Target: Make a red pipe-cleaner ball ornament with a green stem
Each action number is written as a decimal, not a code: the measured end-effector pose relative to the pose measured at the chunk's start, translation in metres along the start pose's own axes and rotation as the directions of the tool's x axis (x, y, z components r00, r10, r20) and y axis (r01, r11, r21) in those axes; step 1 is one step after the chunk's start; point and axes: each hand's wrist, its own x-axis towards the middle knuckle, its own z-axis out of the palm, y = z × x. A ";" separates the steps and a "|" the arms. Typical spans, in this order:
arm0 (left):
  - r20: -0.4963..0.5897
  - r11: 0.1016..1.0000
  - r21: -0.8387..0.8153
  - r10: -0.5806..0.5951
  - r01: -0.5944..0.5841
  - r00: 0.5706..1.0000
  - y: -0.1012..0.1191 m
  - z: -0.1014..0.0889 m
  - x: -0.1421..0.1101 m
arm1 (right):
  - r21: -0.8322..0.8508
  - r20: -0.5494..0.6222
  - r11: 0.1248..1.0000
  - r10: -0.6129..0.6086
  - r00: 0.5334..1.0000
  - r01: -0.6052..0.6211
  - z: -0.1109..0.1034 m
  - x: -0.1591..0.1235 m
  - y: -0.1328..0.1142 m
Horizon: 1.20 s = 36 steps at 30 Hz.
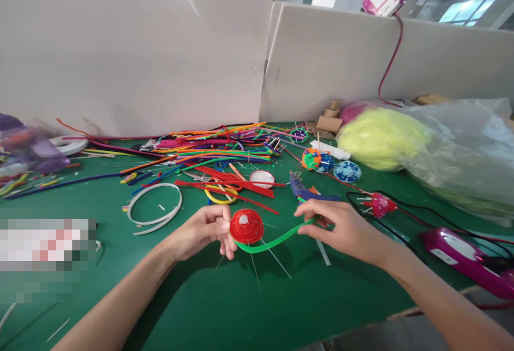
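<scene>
The left hand (204, 231) has its grip pinched closed, thumb against fingers, on the left rim of a red coiled dome (254, 229) with a pale tip. Thin white spokes (277, 260) fan out from the dome. The right hand (341, 228) has its grip nearly closed, fingertips pinching one end of a green pipe cleaner (277, 242), which sags across to the dome's lower rim beside the left fingers. Dome and strip are held above the counter (220, 313), midway between its left and right sides.

Just beyond the right hand lies a blue-purple glue gun (309, 190). Behind the dome, loose red pipe cleaners (257, 190) lie around a shallow white dish (262, 178) and a yellow ring (220, 201). A white hoop (180, 201) rests left of them.

Along the counter's back edge, against grey panels (140, 56), spreads a heap of many-coloured pipe cleaners (225, 155). An orange-and-green ball (310, 159) and blue speckled discs (347, 171) sit right of it. A clear plastic bag (466, 147) fills the back right corner; a magenta power strip (461, 254) lies nearer the front right corner.
</scene>
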 end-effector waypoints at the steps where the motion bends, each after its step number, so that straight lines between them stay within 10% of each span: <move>1: 0.020 1.000 0.006 -0.019 0.018 1.000 0.000 0.001 0.000 | -0.038 -0.033 0.998 -0.055 0.998 0.054 -0.002 0.000 0.000; 8: 0.155 0.994 0.046 -0.109 0.103 0.982 0.002 0.009 -0.002 | -0.277 -0.106 0.916 -0.328 0.939 0.289 -0.016 0.017 -0.008; 14: 0.237 0.994 0.040 -0.104 0.098 0.966 0.005 0.012 -0.004 | -0.074 0.033 0.953 -0.291 0.956 0.292 -0.016 0.035 -0.010; 20: 0.289 0.991 0.015 -0.132 0.133 0.948 0.001 0.011 -0.007 | 0.172 0.252 0.983 -0.109 0.962 0.067 -0.015 0.055 -0.009; 24: 0.289 0.981 -0.032 -0.174 0.191 0.941 0.000 0.010 -0.009 | 0.241 0.490 0.966 -0.042 0.871 -0.089 -0.012 0.069 -0.012; 36: 0.376 0.955 -0.025 -0.264 0.295 0.888 -0.002 0.013 -0.008 | 0.278 0.709 0.924 -0.014 0.705 -0.262 0.007 0.096 -0.003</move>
